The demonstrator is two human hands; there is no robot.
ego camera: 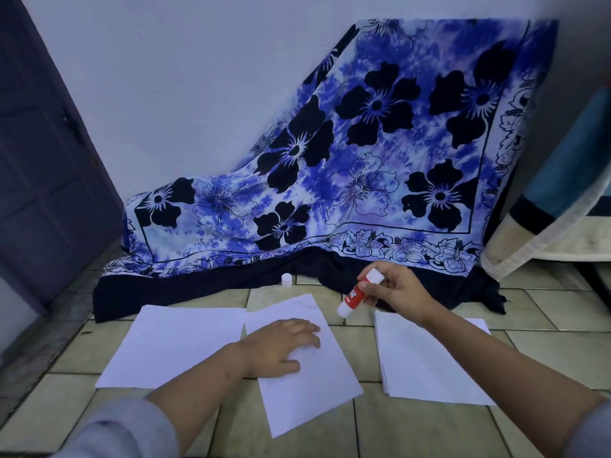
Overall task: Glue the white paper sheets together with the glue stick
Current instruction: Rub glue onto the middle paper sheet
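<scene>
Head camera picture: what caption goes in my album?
Left hand pins paper; right hand holds uncapped glue stick.

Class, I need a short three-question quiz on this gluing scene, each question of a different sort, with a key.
1. True or false: the glue stick is in the left hand.
2. Where is the glue stick's cap? A on the stick; B standing on the tiled floor by the dark cloth edge; C under a sheet.
3. Fill in: the left hand presses flat on the ___ sheet.

Key: 1 false, the right hand holds it; 2 B; 3 middle.
</scene>
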